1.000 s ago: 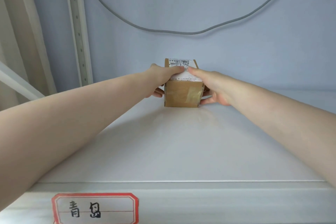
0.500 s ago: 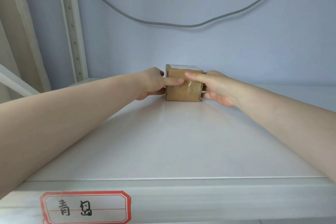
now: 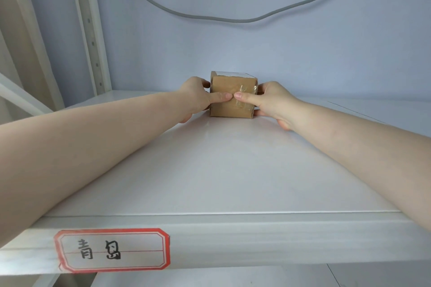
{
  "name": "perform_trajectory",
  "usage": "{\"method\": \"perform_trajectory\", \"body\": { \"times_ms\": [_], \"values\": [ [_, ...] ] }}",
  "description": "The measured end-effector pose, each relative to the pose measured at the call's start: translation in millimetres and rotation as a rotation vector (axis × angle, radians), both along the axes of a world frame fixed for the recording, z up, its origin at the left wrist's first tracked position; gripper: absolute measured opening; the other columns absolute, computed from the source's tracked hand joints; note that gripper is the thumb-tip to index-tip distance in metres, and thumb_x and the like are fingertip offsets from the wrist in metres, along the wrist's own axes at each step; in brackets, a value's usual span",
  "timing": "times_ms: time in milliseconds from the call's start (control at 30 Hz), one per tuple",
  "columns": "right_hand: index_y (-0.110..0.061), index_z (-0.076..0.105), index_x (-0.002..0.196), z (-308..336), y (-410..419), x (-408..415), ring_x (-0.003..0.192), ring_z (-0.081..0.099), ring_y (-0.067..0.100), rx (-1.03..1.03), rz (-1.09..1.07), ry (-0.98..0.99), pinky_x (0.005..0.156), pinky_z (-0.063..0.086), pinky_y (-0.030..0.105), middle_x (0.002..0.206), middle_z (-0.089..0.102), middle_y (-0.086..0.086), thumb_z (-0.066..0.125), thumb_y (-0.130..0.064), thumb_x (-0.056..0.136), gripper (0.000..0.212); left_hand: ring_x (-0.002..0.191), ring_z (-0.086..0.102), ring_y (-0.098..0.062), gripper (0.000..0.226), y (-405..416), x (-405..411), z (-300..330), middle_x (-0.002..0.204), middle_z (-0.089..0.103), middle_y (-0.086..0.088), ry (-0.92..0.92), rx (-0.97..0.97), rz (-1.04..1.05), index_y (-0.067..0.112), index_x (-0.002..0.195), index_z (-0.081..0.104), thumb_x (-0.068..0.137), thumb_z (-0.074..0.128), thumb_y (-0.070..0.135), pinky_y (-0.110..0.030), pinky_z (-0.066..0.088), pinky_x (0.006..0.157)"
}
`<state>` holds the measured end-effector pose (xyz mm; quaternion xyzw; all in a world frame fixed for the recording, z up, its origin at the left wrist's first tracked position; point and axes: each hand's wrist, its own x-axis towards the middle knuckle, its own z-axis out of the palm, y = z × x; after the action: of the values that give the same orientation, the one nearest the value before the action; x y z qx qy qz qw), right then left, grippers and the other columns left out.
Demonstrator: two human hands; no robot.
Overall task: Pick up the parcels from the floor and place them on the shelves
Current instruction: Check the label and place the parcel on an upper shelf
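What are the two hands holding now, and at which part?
Both hold the cardboard parcel: left hand and right hand at its sides, thumbs on the front.

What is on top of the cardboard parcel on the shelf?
A white label lies on the top face of the cardboard parcel, seen only edge-on, so its print cannot be read. Nothing else rests there; both thumbs press the front face instead.

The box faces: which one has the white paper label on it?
The top face of the box. A white label shows along its upper edge, while the front face toward the camera is plain brown cardboard with clear tape, pressed by both thumbs.
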<state>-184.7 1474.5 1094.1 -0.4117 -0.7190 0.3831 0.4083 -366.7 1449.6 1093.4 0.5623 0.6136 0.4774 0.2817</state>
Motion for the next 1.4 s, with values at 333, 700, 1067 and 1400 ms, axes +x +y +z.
{"method": "perform_trajectory", "body": {
  "times_ms": [333, 700, 1067, 1400],
  "values": [
    [-0.015, 0.067, 0.088, -2, 4, -4, 0.1, 0.071, 0.024, 0.005, -0.022, 0.026, 0.097, 0.053, 0.039, 0.103, 0.073, 0.009, 0.074, -0.024, 0.083, 0.012, 0.102, 0.072, -0.02, 0.122, 6, -4, -3, 0.116, 0.071, -0.004, 0.038, 0.018, 0.025, 0.011, 0.139, 0.057, 0.032, 0.083, 0.065, -0.036, 0.054, 0.099],
    [-0.009, 0.072, 0.087, -6, 11, -8, 0.099, 0.072, 0.031, 0.012, -0.093, 0.027, 0.093, 0.054, 0.051, 0.102, 0.075, 0.017, 0.083, -0.038, 0.068, 0.037, 0.113, 0.068, -0.027, 0.053, 7, -3, -5, 0.121, 0.071, -0.012, 0.126, 0.033, 0.005, 0.008, 0.12, 0.069, 0.08, 0.079, 0.041, -0.042, 0.051, 0.105],
    [-0.009, 0.069, 0.084, -4, 9, -7, 0.103, 0.07, 0.033, 0.011, -0.094, 0.026, 0.093, 0.055, 0.051, 0.109, 0.073, 0.021, 0.08, -0.029, 0.077, 0.025, 0.114, 0.067, -0.025, 0.05, 4, 2, -6, 0.121, 0.07, -0.009, 0.084, 0.049, -0.002, 0.011, 0.122, 0.067, 0.082, 0.078, 0.039, -0.04, 0.05, 0.106],
    [-0.008, 0.068, 0.096, -2, 5, -7, 0.103, 0.071, 0.027, -0.004, -0.09, 0.028, 0.094, 0.055, 0.043, 0.112, 0.072, 0.017, 0.076, -0.025, 0.082, 0.024, 0.113, 0.063, -0.024, 0.067, 4, 4, -5, 0.126, 0.065, -0.007, 0.169, 0.037, 0.027, 0.012, 0.135, 0.057, 0.083, 0.072, 0.051, -0.037, 0.049, 0.101]
  ]
}}
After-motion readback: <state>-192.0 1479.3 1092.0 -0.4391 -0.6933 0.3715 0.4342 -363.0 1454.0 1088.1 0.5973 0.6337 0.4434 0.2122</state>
